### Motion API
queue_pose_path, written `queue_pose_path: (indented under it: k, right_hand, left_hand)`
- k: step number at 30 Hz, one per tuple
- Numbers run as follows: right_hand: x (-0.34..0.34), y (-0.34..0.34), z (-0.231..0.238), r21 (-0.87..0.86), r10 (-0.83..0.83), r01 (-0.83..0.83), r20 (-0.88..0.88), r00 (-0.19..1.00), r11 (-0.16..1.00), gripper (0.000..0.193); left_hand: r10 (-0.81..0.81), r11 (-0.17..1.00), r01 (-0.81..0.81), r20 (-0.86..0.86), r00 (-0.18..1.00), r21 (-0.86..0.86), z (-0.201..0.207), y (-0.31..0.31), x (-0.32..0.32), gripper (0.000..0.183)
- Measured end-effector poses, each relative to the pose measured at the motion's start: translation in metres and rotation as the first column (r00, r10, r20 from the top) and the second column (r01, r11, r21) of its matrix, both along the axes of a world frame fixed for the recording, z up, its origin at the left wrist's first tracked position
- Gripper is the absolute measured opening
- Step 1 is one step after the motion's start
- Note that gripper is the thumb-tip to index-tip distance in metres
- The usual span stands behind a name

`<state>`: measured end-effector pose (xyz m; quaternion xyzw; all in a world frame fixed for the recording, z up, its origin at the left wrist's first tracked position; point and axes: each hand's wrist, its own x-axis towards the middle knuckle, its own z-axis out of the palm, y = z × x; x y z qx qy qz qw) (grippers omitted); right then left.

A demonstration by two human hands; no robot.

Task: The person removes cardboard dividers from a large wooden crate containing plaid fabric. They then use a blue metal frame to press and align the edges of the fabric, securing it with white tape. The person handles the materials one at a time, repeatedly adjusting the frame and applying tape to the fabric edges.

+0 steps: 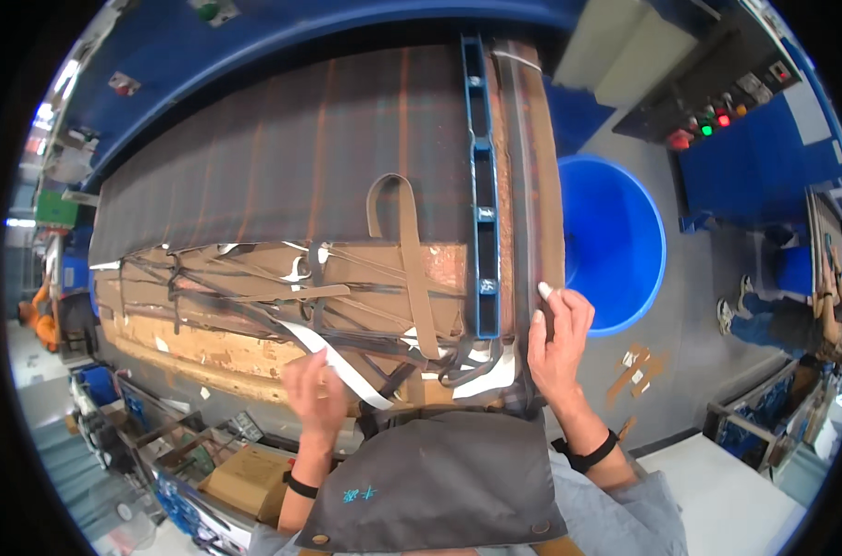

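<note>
My left hand (317,394) hovers at the near edge of the bench, beside a white strip (342,369). It is smeared by motion, so its fingers do not show clearly. Farther right, my right hand (560,345) rests on the near end of a narrow plaid fabric strip (525,185), thumb and index finger apart. A white cover sits on one fingertip. Dark plaid fabric (282,139) spreads over the left part of the bench. A blue slotted metal bar (483,185) lies between it and the strip. A looped tan strip (410,250) lies partly over the fabric.
Tangled dark cut-off strips (222,295) lie along the worn wooden bench edge (226,357). A blue bin (615,246) stands right of the bench, with brown scraps (639,371) on the floor nearby. Other people (791,320) are at far right and far left.
</note>
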<state>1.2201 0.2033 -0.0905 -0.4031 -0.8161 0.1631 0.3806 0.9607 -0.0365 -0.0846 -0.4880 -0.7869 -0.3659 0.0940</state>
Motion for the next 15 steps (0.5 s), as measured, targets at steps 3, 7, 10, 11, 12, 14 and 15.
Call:
queue_pose_path:
  k: [3, 7, 10, 11, 12, 14, 15]
  right_hand:
    - [0.003, 0.001, -0.017, 0.010, -0.022, 0.022, 0.007, 1.000, 1.000, 0.044]
    - [-0.002, 0.000, -0.026, 0.081, -0.059, 0.059, 0.001, 0.998, 0.995, 0.040]
    - [-0.003, 0.002, -0.028, 0.104, -0.067, 0.070, -0.035, 0.997, 0.992, 0.038]
    - [-0.003, 0.002, -0.028, 0.102, -0.066, 0.070, -0.042, 0.997, 0.992, 0.038]
    - [-0.003, 0.001, -0.028, 0.099, -0.065, 0.069, -0.050, 0.997, 0.993, 0.038]
    - [-0.003, 0.001, -0.027, 0.102, -0.062, 0.068, -0.068, 0.996, 0.992, 0.036]
    - [-0.004, 0.000, -0.026, 0.104, -0.061, 0.069, -0.079, 0.995, 0.992, 0.035]
  left_hand:
    - [0.105, 0.994, -0.104, 0.025, 0.994, -0.033, -0.025, -0.035, -0.016, 0.027]
    - [0.128, 0.987, -0.120, 0.064, 0.990, -0.107, -0.028, -0.032, -0.010, 0.022]
    - [0.066, 0.993, -0.069, -0.040, 0.997, -0.096, -0.032, -0.030, -0.014, 0.018]
    - [0.059, 0.994, -0.063, -0.046, 0.997, -0.094, -0.031, -0.030, -0.015, 0.019]
    - [0.052, 0.994, -0.056, -0.052, 0.997, -0.091, -0.031, -0.030, -0.014, 0.019]
    - [0.041, 0.995, -0.046, -0.065, 0.997, -0.086, -0.031, -0.030, -0.013, 0.021]
    - [0.036, 0.995, -0.042, -0.073, 0.997, -0.086, -0.031, -0.031, -0.014, 0.021]
